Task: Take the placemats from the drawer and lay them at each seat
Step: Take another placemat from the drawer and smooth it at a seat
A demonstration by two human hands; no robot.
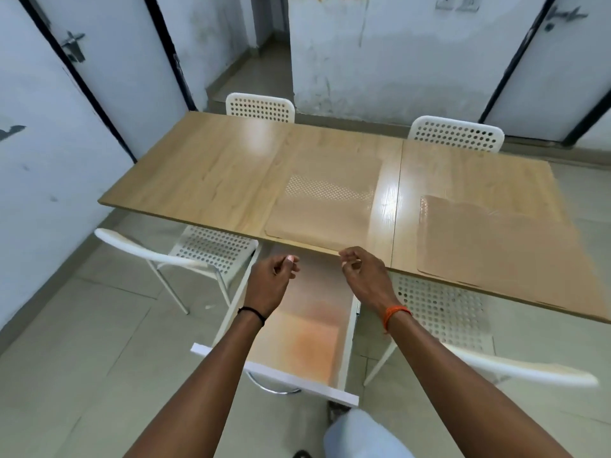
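Open drawer (297, 338) under the table (205, 173)
Nothing visible inside; left hand (269, 279) and right hand (362, 271) hover, fingers loosely curled, holding nothing.

Both forearms are bare, with no sleeves in view. The left hand (271, 278) has a thin black thread band (252, 313) at its wrist. The right hand (365, 274) has a band of orange threads (396, 315) at its wrist, loose ends trailing. Pale blue-grey trouser cloth (358, 436) covers a knee low in the view.
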